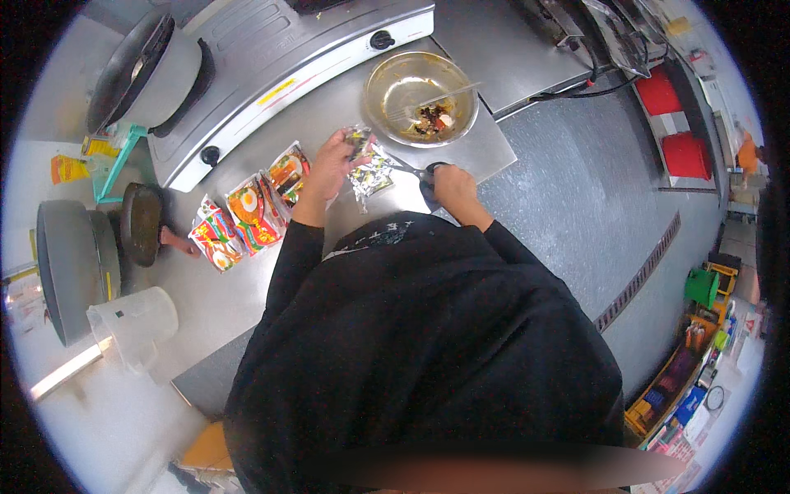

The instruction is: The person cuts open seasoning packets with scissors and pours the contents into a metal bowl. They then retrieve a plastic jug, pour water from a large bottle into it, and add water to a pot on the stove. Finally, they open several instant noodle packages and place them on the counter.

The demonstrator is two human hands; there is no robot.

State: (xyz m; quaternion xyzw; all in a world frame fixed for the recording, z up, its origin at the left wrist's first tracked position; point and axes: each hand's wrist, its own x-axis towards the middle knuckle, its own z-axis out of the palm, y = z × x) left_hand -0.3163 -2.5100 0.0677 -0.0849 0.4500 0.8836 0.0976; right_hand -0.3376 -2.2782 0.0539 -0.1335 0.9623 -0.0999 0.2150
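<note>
Pinched in my left hand (pixel 331 162) is a small printed seasoning sachet (pixel 358 139), with more foil sachets (pixel 372 176) just below it above the steel counter. My right hand (pixel 455 186) grips black-handled scissors (pixel 426 175), their blades pointing left toward the sachets. Whether the blades touch a sachet I cannot tell. Beyond both hands stands a steel mixing bowl (pixel 395 80). Dark, red and pale seasonings (pixel 433 120) lie in its bottom, and a clear fork (pixel 445 94) leans on the rim. Several instant noodle packets (pixel 251 209) lie left of my left hand.
A gas stove (pixel 296 80) runs along the counter's back. At the left are a large pot (pixel 151 80), a small pan (pixel 141 225), a grey pan (pixel 68 272) and a translucent plastic jug (pixel 139 321). The counter (pixel 487 154) ends at right above the floor (pixel 574 185).
</note>
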